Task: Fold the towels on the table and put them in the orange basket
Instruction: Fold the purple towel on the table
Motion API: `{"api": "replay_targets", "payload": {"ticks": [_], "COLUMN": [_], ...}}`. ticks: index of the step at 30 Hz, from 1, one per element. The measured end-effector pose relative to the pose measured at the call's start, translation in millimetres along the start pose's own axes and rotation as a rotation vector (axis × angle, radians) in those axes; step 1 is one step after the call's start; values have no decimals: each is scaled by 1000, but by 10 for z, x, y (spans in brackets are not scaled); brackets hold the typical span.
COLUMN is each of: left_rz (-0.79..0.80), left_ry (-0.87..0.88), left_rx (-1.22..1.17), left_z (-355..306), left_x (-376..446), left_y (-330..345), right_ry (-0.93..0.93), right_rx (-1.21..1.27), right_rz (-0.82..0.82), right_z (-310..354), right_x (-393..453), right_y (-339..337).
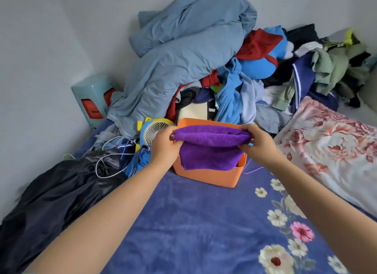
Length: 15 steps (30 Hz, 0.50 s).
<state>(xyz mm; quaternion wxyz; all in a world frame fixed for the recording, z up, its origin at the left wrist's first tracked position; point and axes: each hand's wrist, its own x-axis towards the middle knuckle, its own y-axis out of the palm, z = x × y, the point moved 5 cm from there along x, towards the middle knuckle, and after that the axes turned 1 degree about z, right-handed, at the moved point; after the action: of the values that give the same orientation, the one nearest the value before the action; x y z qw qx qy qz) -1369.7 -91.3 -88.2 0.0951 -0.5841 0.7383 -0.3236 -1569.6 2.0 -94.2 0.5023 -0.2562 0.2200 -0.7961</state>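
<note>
Both hands are holding the purple towel (212, 138) over the orange basket (206, 174), so the step in hand looks like lowering a folded towel into it. To do this well: keep both ends level, bring the towel down so the hanging flap goes inside the near wall instead of draping over it, let go only once the fold is resting flat inside, and release both ends together so the fold isn't springing open.

The left hand (163, 144) is pinching the towel's end at 9 o'clock, fingers curled round the roll-like top fold. The right hand (258, 142) is gripping the opposite end at 3 o'clock, fingers wrapped over the top with the thumb underneath. Both are clamped on the cloth, neither loose.

The towel is stretching between the two hands, thick fold on top, a looser layer hanging toward 6 o'clock and covering part of the basket's near wall. It is sitting above the basket opening, slightly toward the near rim. Can't tell what's already in the basket; the towel is hiding the inside.

The basket is standing on the blue floral blanket (193, 222), with the clothes pile (234, 94) right behind it at 12 o'clock and a small fan (155, 132) just beside it at 10 o'clock.
</note>
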Motion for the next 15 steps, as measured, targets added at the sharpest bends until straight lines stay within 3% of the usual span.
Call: {"api": "replay_targets", "payload": {"ticks": [5, 15], "left_rz": [-13, 154], "left_ry": [-13, -269], "left_rx": [-37, -374], "left_z": [228, 1285], "left_x": [794, 1998], "left_y": [332, 1858], "right_ry": [-5, 316], "right_rx": [-25, 252], "right_rz": [-48, -210], "right_z": [-250, -1592], "right_x": [717, 1766], "right_y": [123, 764]}}
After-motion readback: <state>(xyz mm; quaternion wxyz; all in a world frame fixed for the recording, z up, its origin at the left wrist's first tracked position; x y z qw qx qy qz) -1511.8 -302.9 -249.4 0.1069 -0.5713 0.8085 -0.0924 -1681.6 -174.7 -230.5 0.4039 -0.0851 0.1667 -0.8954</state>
